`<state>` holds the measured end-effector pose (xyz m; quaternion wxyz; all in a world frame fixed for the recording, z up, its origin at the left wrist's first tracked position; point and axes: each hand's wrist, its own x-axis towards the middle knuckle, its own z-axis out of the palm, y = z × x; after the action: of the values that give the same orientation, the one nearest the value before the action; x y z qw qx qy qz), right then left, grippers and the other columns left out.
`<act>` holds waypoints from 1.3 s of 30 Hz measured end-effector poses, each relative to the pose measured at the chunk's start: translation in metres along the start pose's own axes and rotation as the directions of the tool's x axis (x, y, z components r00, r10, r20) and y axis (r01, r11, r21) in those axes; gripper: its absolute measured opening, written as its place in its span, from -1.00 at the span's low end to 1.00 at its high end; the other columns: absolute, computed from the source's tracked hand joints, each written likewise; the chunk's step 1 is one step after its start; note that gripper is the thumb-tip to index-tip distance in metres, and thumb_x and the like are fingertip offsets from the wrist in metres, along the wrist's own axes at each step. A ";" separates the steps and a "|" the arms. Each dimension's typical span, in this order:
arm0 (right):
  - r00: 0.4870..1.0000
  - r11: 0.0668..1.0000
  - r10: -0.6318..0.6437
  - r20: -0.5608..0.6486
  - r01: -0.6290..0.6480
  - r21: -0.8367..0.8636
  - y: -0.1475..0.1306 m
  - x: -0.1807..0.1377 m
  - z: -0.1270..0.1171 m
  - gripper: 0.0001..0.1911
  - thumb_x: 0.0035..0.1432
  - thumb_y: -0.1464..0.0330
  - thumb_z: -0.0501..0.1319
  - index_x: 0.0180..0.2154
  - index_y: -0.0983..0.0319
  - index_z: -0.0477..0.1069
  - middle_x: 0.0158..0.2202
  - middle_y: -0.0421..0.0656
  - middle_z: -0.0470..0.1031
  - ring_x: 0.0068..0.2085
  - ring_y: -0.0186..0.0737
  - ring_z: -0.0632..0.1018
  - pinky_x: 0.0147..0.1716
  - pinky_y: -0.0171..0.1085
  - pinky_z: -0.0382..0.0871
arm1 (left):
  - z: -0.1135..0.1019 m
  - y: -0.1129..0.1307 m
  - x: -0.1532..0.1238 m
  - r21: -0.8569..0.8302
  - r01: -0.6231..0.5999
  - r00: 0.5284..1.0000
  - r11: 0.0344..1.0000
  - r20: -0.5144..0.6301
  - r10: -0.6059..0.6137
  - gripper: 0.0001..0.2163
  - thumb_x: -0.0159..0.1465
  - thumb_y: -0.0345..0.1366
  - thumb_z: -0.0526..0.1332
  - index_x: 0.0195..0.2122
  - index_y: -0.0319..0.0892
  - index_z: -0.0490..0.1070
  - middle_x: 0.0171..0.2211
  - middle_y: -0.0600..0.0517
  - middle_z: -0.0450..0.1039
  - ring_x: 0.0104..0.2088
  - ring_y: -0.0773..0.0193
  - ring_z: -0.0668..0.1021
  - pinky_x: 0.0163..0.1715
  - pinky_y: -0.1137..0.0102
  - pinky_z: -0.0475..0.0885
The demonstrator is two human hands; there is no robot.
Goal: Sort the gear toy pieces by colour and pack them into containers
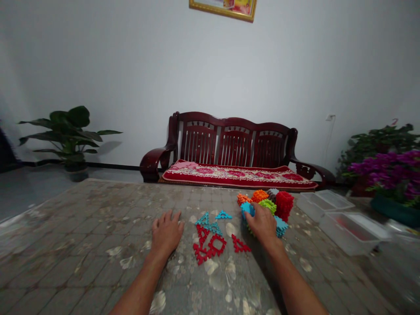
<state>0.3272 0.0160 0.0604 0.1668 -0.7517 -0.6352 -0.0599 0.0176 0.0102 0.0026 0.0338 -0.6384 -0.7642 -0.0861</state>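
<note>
The right hand [264, 222] curls at the blue pieces [246, 208], grip unclear; the left hand [167, 232] lies spread. The pieces seem light and stiff, best pinched by toothed edges.

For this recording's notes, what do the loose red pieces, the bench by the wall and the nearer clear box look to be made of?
Red pieces: probably matte plastic, given their even colour and toothed, moulded-looking edges.
Bench: apparently wood, dark red and glossy like varnish, with slats and bright highlights.
Clear box: likely plastic, smooth and translucent; something reddish shows inside.
</note>
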 end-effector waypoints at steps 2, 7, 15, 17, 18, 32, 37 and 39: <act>1.000 0.999 0.020 0.002 -0.020 -0.032 0.003 0.001 -0.001 -0.63 0.34 0.26 0.17 0.10 0.24 0.49 0.05 0.01 0.61 0.08 -0.01 0.56 -0.04 -0.21 0.34 | 0.001 0.000 0.000 0.000 -0.001 1.000 1.000 -0.006 0.001 -0.56 0.45 -0.22 0.02 0.32 -0.05 0.37 0.39 -0.17 0.30 0.38 -0.02 0.34 0.34 0.01 0.16; 0.999 0.995 0.037 0.018 -0.035 -0.094 0.006 0.003 -0.001 -0.68 0.35 0.27 0.14 0.01 0.26 0.53 0.00 0.05 0.62 0.06 0.01 0.56 -0.10 -0.21 0.34 | 0.001 0.000 0.000 0.003 0.001 1.000 1.000 -0.005 -0.001 -0.56 0.45 -0.22 0.02 0.32 -0.03 0.37 0.39 -0.16 0.30 0.38 -0.01 0.33 0.35 0.01 0.15; 0.996 0.994 -0.087 -0.020 0.086 -0.068 -0.004 -0.004 0.002 -0.71 0.38 0.28 0.15 0.00 0.25 0.55 0.02 0.03 0.60 0.08 -0.03 0.53 0.02 -0.24 0.30 | 0.003 0.000 0.000 0.006 0.005 1.000 1.000 0.002 -0.005 -0.55 0.45 -0.20 0.01 0.33 -0.03 0.37 0.39 -0.16 0.30 0.39 -0.03 0.33 0.35 0.00 0.14; 0.982 0.983 -0.186 0.019 0.186 0.007 -0.016 -0.011 0.008 -0.69 0.38 0.36 0.13 0.05 0.22 0.54 0.06 -0.03 0.59 0.12 -0.08 0.51 0.08 -0.27 0.27 | 0.003 0.000 0.000 0.004 0.003 1.000 1.000 0.000 -0.003 -0.55 0.45 -0.21 0.01 0.33 -0.04 0.37 0.40 -0.17 0.29 0.39 -0.05 0.32 0.35 -0.01 0.14; 0.969 0.970 -0.240 0.052 0.238 0.042 -0.023 -0.014 0.011 -0.67 0.36 0.40 0.12 0.07 0.21 0.53 0.08 -0.05 0.59 0.14 -0.10 0.50 0.10 -0.29 0.26 | 0.003 0.000 0.000 0.003 0.002 1.000 1.000 -0.002 -0.002 -0.55 0.45 -0.21 0.01 0.33 -0.04 0.37 0.40 -0.17 0.29 0.39 -0.05 0.32 0.35 -0.01 0.15; 0.931 0.953 -0.290 0.220 0.301 -0.019 -0.060 -0.004 0.031 -0.61 0.31 0.60 0.02 -0.02 0.29 0.57 -0.02 0.08 0.63 0.05 -0.05 0.58 -0.05 -0.25 0.35 | -0.001 0.000 -0.001 0.003 0.001 1.000 1.000 0.007 -0.001 -0.55 0.45 -0.22 0.01 0.33 -0.06 0.37 0.39 -0.18 0.29 0.39 -0.04 0.33 0.35 0.00 0.15; 0.935 0.955 -0.290 0.204 0.296 0.003 -0.056 -0.010 0.033 -0.60 0.36 0.55 0.00 0.00 0.26 0.56 -0.01 0.05 0.63 0.05 -0.07 0.57 -0.01 -0.25 0.37 | -0.004 0.001 -0.002 0.004 0.004 1.000 1.000 0.012 -0.005 -0.55 0.46 -0.22 0.02 0.33 -0.06 0.37 0.40 -0.18 0.28 0.39 -0.04 0.32 0.35 0.01 0.14; 0.939 0.957 -0.289 0.185 0.289 0.030 -0.052 -0.011 0.031 -0.61 0.36 0.54 0.02 0.04 0.25 0.54 0.00 0.03 0.63 0.06 -0.09 0.57 0.01 -0.26 0.36 | -0.003 0.001 -0.002 0.001 0.002 1.000 1.000 0.007 -0.002 -0.56 0.45 -0.21 0.02 0.32 -0.05 0.38 0.39 -0.18 0.29 0.38 -0.04 0.33 0.35 0.01 0.14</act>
<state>0.2704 0.0235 0.0370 0.0967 -0.6525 -0.7515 -0.0119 0.0190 0.0083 0.0058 0.0314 -0.6378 -0.7650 -0.0837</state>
